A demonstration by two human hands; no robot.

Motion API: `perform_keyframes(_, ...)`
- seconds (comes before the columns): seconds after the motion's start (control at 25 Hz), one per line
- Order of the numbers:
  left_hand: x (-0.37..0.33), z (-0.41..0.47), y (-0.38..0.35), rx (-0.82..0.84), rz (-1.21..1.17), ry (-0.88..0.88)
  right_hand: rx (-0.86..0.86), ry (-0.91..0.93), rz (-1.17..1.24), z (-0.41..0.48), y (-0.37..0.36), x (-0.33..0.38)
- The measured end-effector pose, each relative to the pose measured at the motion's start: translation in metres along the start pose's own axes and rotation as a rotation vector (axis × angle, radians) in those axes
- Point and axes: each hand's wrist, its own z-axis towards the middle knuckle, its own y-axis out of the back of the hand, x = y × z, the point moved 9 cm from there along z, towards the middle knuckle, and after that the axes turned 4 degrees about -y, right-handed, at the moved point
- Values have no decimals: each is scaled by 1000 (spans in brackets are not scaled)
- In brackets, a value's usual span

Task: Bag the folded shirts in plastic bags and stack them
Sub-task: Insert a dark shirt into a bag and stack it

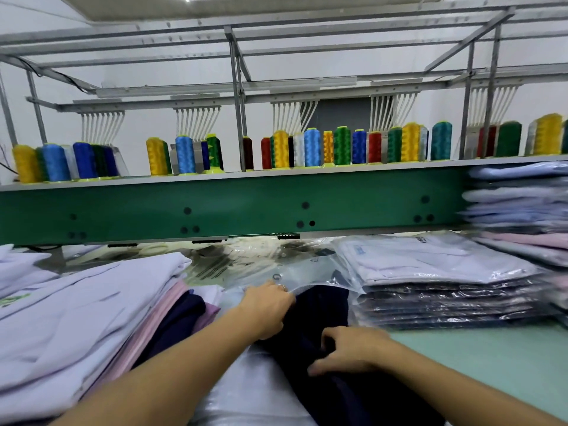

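The left grip [267, 309] is closed on the mouth of the plastic bag [310, 272], and the right grip [347, 352] pinches the navy shirt [319, 315] lying between both. The stack of bagged shirts [445, 290] stands just right of them.

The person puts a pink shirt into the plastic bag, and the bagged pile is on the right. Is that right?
The head view shows the shirt going into the plastic bag is dark navy, not pink. The bagged pile is on the right.
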Motion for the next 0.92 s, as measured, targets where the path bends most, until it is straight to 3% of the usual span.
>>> perform_keyframes(0.24,-12,-10,15,-251,-123,-184,-216,67,-101,8,14,30)
perform_keyframes(0.32,-10,-14,18,-289,-230,-150,-273,91,-127,14,27,41)
perform_keyframes(0.4,3,-13,25,-331,-351,-46,-298,119,-146,20,38,52)
perform_keyframes(0.56,0,-13,60,-425,-464,-158,-279,132,-141,30,57,64)
perform_keyframes(0.64,-11,-11,75,-428,-446,-219,-298,-17,-243,44,59,72)
perform_keyframes(0.72,-27,-11,81,-387,-413,-300,-223,-401,-504,38,70,68)
perform_keyframes(0.84,-39,-23,90,-375,-410,-338,-120,-552,-272,47,45,81)
perform_keyframes(0.92,-32,-33,92,-400,-398,-269,-100,-528,-274,41,41,66)
